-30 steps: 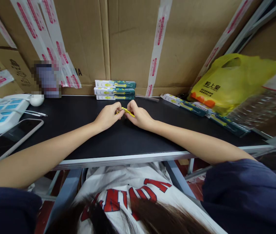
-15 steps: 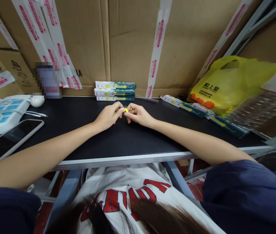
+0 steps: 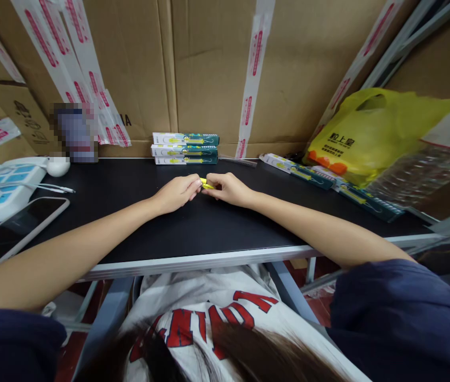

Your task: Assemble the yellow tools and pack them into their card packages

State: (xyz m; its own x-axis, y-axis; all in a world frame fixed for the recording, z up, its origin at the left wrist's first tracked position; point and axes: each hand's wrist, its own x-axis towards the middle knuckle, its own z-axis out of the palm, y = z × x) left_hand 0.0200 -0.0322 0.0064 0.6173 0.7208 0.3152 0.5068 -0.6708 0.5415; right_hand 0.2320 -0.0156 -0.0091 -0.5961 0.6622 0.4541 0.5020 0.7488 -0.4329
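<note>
Between my two hands, above the middle of the black table, is a small yellow piece with a dark metallic bit at its left end. Its exact kind is too small and too covered to make out. My left hand is closed, its thumb and fingers pinching at the metallic end. On the other side my right hand is closed around the yellow part, fingertips almost touching the left ones. Behind the hands stands a stack of three slim printed boxes, green and white with a yellow tool pictured on them.
More slim boxes lie along the right, beside a yellow plastic bag and a clear plastic package. At left are a phone, a power strip and white cables. Cardboard walls the back.
The yellow piece has turned between my hands and shows more toward the right. My right hand has shifted its grip, and my left fingers have closed further around the metallic end.
</note>
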